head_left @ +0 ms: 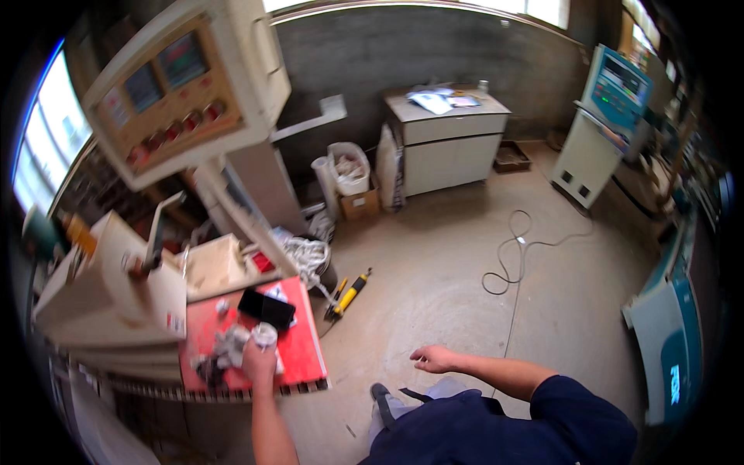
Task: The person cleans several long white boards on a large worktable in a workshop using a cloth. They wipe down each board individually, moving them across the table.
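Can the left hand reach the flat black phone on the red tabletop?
Probably yes: the bare left hand is over the same red tabletop, close to the flat black phone. Only the small round white object at that hand seems in between, so it might need to go around.

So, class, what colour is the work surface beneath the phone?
The work surface is red; the head view shows it best.
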The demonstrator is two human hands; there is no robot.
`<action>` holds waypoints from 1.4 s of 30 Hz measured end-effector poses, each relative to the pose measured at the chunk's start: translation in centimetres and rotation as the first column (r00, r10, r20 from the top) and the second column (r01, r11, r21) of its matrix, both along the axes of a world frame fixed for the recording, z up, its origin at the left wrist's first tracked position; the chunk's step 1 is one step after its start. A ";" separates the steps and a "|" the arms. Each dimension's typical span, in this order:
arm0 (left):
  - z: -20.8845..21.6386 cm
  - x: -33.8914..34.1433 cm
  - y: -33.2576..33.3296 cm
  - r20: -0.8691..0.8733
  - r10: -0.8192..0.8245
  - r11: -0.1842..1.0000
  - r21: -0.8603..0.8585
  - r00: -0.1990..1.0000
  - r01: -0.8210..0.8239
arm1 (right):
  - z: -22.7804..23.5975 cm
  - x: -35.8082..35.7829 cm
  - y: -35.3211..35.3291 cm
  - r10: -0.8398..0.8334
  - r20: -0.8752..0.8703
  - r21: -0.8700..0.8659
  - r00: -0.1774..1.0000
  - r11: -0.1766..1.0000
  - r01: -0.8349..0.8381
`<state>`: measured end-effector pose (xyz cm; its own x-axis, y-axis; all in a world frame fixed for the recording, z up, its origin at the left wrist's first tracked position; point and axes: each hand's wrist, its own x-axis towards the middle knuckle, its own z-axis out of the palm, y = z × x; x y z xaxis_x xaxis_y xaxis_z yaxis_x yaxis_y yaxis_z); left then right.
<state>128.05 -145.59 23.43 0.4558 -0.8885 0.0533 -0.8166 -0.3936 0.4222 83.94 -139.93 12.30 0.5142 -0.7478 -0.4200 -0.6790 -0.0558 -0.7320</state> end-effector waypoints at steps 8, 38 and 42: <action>10.2 4.5 -4.6 0.083 0.044 0.998 -0.057 0.996 -0.040 | -2.0 -4.9 -2.4 -0.188 -0.096 0.092 0.978 0.976 0.196; 9.9 -18.0 17.5 -0.761 -0.281 0.706 -0.577 0.585 -0.411 | 20.6 15.3 -1.0 0.288 0.766 0.026 0.575 0.880 -0.475; 9.3 -17.7 17.4 -0.631 -0.272 0.802 -0.566 0.726 -0.192 | 17.8 14.4 -1.5 -0.006 0.747 0.291 0.665 0.902 -0.320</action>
<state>110.34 -128.15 32.69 0.5368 -0.8079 0.2431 -0.2389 0.1308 0.9622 98.37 -141.47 30.10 0.8646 -0.4954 -0.0845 0.0609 0.2701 -0.9609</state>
